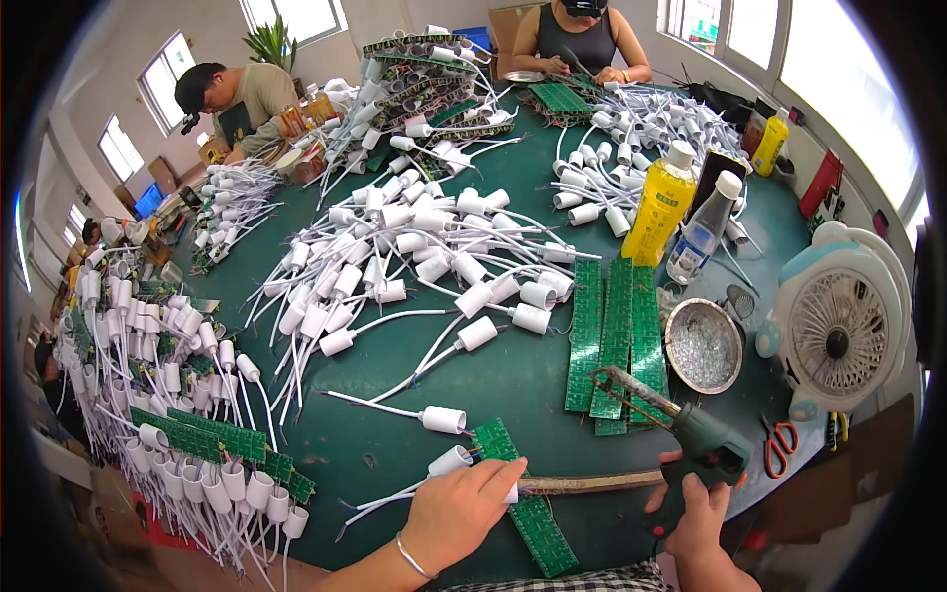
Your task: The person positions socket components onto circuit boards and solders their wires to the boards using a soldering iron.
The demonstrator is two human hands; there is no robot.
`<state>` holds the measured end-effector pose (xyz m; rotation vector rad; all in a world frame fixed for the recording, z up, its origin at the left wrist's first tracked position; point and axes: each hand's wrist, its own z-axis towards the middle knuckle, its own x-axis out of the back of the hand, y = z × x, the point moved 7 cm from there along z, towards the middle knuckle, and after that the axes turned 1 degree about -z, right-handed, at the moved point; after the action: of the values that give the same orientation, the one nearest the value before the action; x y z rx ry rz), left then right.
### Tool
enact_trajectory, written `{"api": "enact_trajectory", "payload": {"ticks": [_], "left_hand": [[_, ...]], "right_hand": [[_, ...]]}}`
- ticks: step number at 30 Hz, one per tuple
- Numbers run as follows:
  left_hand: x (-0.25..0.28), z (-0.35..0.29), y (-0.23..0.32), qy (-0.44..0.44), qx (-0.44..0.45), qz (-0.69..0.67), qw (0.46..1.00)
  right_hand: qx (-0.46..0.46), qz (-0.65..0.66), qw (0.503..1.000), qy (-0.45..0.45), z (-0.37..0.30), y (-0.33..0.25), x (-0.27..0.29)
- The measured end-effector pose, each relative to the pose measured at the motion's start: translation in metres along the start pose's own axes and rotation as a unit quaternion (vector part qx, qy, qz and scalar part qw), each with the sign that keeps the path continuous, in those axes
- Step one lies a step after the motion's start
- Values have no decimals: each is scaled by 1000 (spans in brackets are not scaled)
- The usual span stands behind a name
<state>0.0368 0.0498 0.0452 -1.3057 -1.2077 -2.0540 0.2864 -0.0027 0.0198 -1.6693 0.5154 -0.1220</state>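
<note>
My left hand (462,513), with a bracelet at the wrist, is closed around a white cylinder (511,494) at a green circuit board strip (541,534) on the table in front of me. Most of that cylinder is hidden by my fingers. Just beyond the hand, another wired white cylinder (450,460) lies by the board's far end, and a further one (444,419) rests above it. My right hand (696,513) grips a dark green soldering gun (698,444), its metal tip pointing up and left over a stack of circuit boards (614,345). A brownish strip (592,483) runs between my hands.
A heap of wired white cylinders (395,247) covers the middle. Boards with cylinders attached (197,434) pile up at left. On the right are a metal bowl (703,345), bottles (659,202), a fan (838,326) and scissors (779,446). Two people (582,39) work across the table.
</note>
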Motion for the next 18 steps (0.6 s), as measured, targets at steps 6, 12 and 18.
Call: {"api": "enact_trajectory", "payload": {"ticks": [6, 12, 18], "left_hand": [[10, 14, 0, 17, -68, 22, 997], [8, 46, -25, 42, -37, 57, 997], [39, 15, 6, 96, 2, 7, 995]], "right_hand": [[21, 8, 1000, 17, 1, 5, 6], [25, 14, 1000, -3, 2, 3, 1], [11, 13, 1000, -15, 5, 7, 2]]}}
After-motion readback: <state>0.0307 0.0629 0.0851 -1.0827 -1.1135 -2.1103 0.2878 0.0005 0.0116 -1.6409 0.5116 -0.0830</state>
